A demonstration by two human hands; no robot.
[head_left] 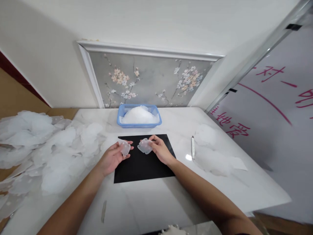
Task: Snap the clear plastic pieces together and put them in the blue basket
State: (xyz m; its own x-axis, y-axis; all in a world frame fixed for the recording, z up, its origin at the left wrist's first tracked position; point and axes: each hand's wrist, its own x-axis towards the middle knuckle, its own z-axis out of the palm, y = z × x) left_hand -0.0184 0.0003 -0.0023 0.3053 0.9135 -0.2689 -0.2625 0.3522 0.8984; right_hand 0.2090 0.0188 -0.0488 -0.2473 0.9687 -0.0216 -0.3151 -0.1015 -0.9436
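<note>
My left hand [112, 157] hovers over the left edge of a black mat [143, 164] and pinches a small translucent plastic piece [125, 147] between thumb and fingers. My right hand [160, 150] rests over the mat's upper middle, fingers closed on a second translucent piece [144, 146] with a lobed outline. The two pieces sit a few centimetres apart, not touching. Behind the mat stands a blue basket [139, 122] heaped with similar clear pieces.
A big heap of translucent sheets [46, 153] covers the table's left side. More clear sheets [211, 153] and a thin white stick-like tool [193, 147] lie right of the mat. A whiteboard with red writing [274, 107] leans at the right. A floral wall panel stands behind.
</note>
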